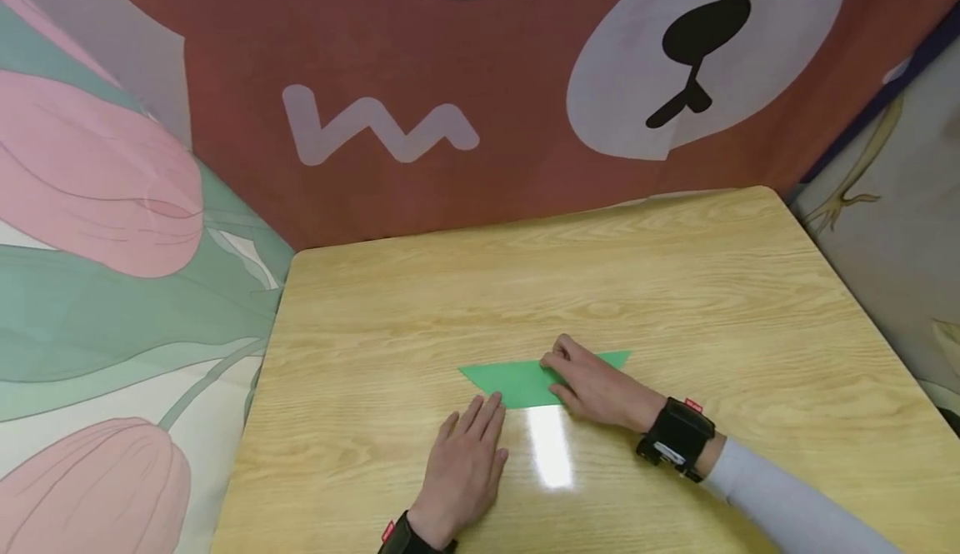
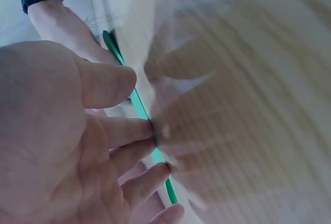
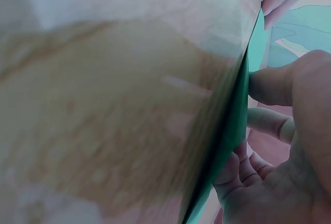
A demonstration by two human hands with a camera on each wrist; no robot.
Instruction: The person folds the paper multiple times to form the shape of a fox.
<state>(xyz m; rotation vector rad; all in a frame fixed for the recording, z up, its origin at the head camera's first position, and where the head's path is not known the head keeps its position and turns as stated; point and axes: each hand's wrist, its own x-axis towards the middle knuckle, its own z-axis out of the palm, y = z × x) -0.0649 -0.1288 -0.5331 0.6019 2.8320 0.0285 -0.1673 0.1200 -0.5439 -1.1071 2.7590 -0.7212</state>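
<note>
A flat green sheet of paper (image 1: 517, 383), pointed at both ends, lies on the wooden table. My left hand (image 1: 465, 458) rests at its near edge with the fingers held out straight, and the fingertips (image 2: 147, 128) touch the paper in the left wrist view. Over the right part of the paper is my right hand (image 1: 596, 383), its thumb (image 3: 269, 85) and bent fingers against the upper surface. The right wrist view shows a dark gap below the paper (image 3: 235, 123) near that hand. Part of the paper is hidden beneath the right hand.
The wood-grain table (image 1: 360, 312) reaches back to a reddish-brown cloth (image 1: 517, 179) with a cartoon face. A floral cloth (image 1: 97, 304) hangs at the left. A bright reflection (image 1: 550, 446) shows on the tabletop between the hands.
</note>
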